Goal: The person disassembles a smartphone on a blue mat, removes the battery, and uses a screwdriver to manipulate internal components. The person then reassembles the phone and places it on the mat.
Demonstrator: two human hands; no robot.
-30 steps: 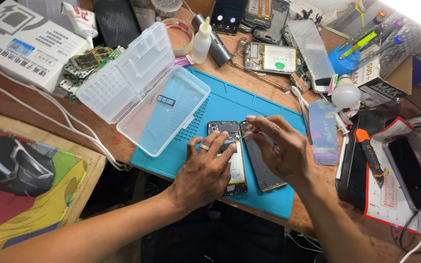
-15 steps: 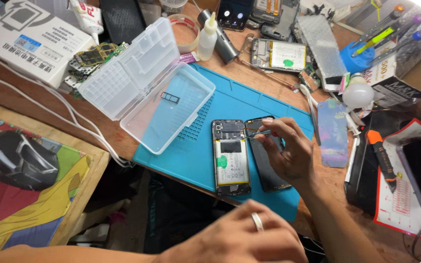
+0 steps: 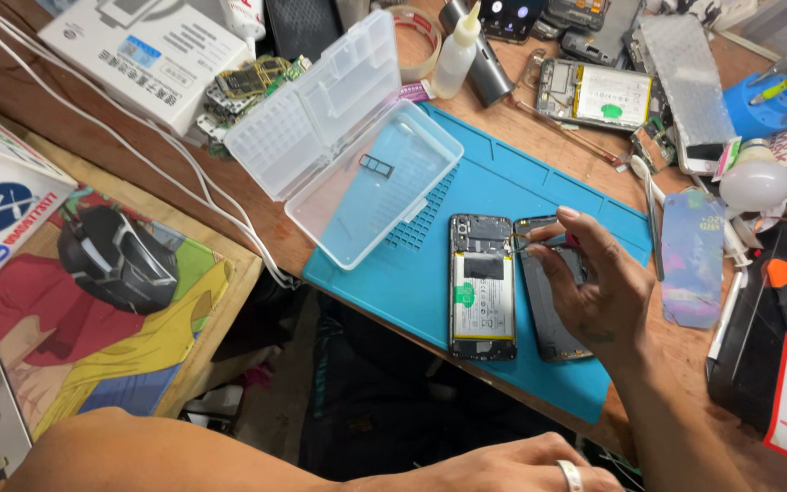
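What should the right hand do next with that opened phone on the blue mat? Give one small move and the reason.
Probably ease the right hand a little lower, so its pinched fingertips work at the top edge of the opened phone. They sit right at the seam between that phone and the dark panel beside it on the blue mat, while the left hand is off the mat.

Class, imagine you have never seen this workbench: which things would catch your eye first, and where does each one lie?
First, the opened phone with its battery bared, lying mid-frame on the blue mat; the right hand pinches over its top edge, above a dark panel beside it. Up and to the left, a clear plastic case stands open across the mat's corner. The left hand, wearing a ring, sits low at the bottom edge.
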